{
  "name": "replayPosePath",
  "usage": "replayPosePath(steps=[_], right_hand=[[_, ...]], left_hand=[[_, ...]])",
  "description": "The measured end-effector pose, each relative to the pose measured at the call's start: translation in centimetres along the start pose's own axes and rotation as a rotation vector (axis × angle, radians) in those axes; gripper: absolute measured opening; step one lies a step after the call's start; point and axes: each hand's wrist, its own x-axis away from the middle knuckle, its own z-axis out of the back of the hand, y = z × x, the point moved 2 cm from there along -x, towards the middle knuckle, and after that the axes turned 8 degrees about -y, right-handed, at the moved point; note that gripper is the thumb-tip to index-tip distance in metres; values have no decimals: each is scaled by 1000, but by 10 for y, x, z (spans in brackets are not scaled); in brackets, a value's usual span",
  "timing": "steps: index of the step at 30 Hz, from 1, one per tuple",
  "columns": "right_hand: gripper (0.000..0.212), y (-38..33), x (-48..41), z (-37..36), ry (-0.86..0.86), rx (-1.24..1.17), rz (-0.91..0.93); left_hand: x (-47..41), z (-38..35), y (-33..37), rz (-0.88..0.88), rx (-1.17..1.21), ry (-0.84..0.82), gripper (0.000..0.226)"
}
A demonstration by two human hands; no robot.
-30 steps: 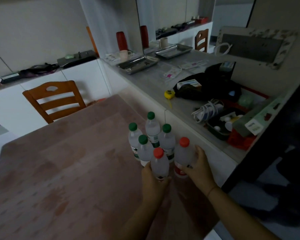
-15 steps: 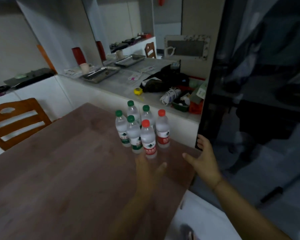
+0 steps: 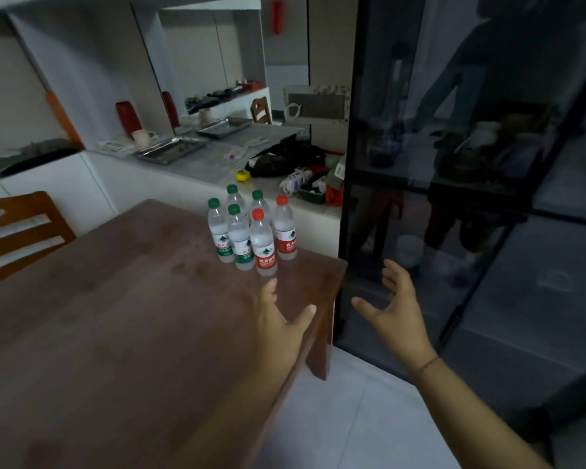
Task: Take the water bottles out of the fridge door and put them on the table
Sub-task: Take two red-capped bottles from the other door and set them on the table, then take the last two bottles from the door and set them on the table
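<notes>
Six water bottles (image 3: 251,228) stand upright in a tight cluster on the wooden table (image 3: 122,316), near its far right corner and close to the edge that faces the fridge. Four carry green caps and green labels; the two nearest the fridge side, the red-capped bottles (image 3: 268,238), carry red ones. They are packed so close that neighbours touch or nearly touch, which probably keeps the group compact near the corner the person can reach most easily from the fridge.

The left hand (image 3: 279,328) hovers above the table just short of the cluster, fingers spread and loose, holding nothing. The right hand (image 3: 398,313) hangs in the air past the table's edge, in front of the fridge door (image 3: 454,198), palm turned inward, fingers fanned wide and equally empty. Neither hand touches a bottle. Both being free and apart from the bottles suggests the placing step is done for these six, and the right hand's position by the dark glass suggests a turn toward the fridge.

The fridge front is dark, glossy and shut as far as can be seen; its glass gives back a dim reflection of a standing person, and no bottles inside can be made out. Behind the table runs a pale counter (image 3: 217,157) with metal trays (image 3: 173,148), a yellow tape measure (image 3: 242,175) and mixed clutter. A wooden chair (image 3: 17,228) sits at the table's left.
</notes>
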Motion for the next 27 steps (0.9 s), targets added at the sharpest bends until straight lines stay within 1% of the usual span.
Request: replayPosePath(steps=[6,14,21,27], right_hand=[[83,4,76,28,-18,-28,34],[82,-4,199,75,-72,-8,10],[75,-31,281,110,-25,27,104],[69,-49,368,156,73,50,193]], left_hand=[[94,-12,12,19,-5,32,76],[232,-28,24,71,-68,77,80],[316,-24,60,-53,-118,106,76],[393,-33,81,-183,-102,38,73]])
